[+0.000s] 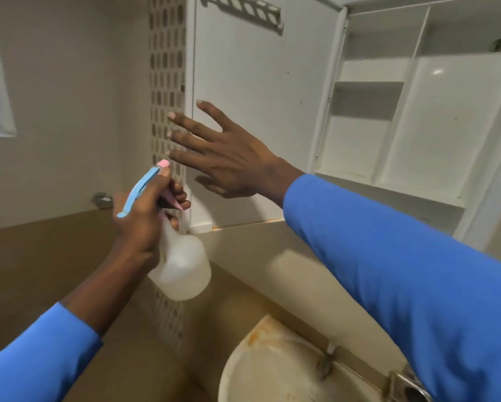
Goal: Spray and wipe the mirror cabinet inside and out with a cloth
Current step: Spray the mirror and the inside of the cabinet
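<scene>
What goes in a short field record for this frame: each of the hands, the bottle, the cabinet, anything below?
left hand: grips the spray bottle at its neck, fingers at the trigger
right hand: open, fingers spread before the cabinet door; contact unclear
door state: swung open, white inner face showing
cabinet: white shelves exposed
cloth: none in view
below: stained sink

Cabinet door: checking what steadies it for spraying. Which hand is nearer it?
Right. The right hand, fingers spread, lies over the open cabinet door's inner face; contact is unclear. The left hand grips the spray bottle lower, off the door's bottom left corner.
</scene>
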`<act>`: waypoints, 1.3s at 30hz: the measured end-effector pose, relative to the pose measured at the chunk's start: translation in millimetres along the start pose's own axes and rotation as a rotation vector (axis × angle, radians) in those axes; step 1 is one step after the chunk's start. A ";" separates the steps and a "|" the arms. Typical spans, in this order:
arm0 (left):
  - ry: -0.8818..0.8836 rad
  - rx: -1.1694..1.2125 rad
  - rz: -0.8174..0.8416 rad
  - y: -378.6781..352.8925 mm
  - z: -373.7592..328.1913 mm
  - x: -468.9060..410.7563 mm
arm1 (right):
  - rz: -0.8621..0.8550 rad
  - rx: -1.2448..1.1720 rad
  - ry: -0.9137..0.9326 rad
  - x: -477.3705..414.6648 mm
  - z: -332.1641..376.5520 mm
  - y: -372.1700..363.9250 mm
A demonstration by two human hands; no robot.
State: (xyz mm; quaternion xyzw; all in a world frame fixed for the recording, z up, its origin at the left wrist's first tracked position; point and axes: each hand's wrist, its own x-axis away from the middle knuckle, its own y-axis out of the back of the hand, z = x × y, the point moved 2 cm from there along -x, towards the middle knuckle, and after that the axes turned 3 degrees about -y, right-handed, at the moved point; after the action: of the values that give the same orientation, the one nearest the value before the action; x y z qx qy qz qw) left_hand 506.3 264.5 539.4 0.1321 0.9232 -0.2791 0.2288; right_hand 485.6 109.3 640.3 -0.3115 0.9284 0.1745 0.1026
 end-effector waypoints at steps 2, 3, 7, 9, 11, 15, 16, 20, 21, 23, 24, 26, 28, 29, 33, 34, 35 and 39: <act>-0.002 -0.015 -0.028 8.0 -3.2 -3.9 | 0.092 0.051 0.028 -10.7 -2.3 1.4; -0.010 -0.017 -0.049 11.0 -4.6 -4.2 | 0.111 0.074 0.035 -13.2 -2.7 4.9; -0.015 -0.014 -0.091 12.8 -7.4 6.2 | -0.014 0.054 0.064 -1.5 -0.4 25.4; -0.001 -0.051 -0.054 7.4 -9.3 17.2 | -0.152 0.005 0.075 21.8 -3.3 34.5; 0.014 -0.101 0.027 -1.3 -11.4 30.9 | -0.273 -0.049 0.080 55.4 -9.5 42.7; -0.012 -0.176 0.214 -34.2 -14.9 61.7 | -0.419 -0.050 0.103 141.0 -30.1 56.1; -0.026 -0.193 0.263 -46.8 -15.4 69.4 | -0.409 -0.030 0.106 164.2 -35.6 58.7; -0.054 -0.216 0.390 -101.8 -16.8 97.7 | -0.310 0.027 0.081 253.0 -59.0 64.0; -0.049 -0.205 0.405 -115.9 -16.6 103.8 | -0.279 0.043 0.072 274.3 -65.2 64.8; -0.041 -0.186 0.432 -142.2 -15.5 116.0 | -0.213 0.047 0.028 313.7 -76.0 65.5; -0.037 -0.184 0.449 -155.2 -14.4 121.9 | -0.175 0.043 -0.003 332.5 -80.9 65.2; -0.010 -0.169 0.473 -179.1 -11.6 133.0 | -0.071 0.049 -0.069 367.3 -89.3 61.2; 0.027 -0.132 0.484 -200.9 -8.5 144.5 | 0.075 0.066 -0.132 397.6 -96.2 53.1; 0.043 -0.115 0.492 -210.3 -6.4 149.8 | 0.152 0.078 -0.166 410.2 -98.2 47.2; 0.097 -0.084 0.527 -243.3 5.7 170.3 | 0.449 0.114 -0.332 449.2 -100.1 20.8; 0.118 -0.077 0.529 -250.3 9.7 174.7 | 0.495 0.106 -0.367 454.2 -99.1 15.9; 0.140 -0.078 0.524 -255.6 13.8 179.1 | 0.527 0.080 -0.392 456.7 -96.4 13.0; 0.188 -0.131 0.515 -271.7 31.8 203.0 | 0.505 -0.011 -0.460 457.8 -77.4 18.1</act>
State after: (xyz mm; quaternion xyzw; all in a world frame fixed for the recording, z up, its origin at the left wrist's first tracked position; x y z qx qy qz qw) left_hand 241.8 49.9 538.8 0.3726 0.8925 -0.1380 0.2134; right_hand 108.8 -155.6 579.1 -0.0248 0.9279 0.2651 0.2610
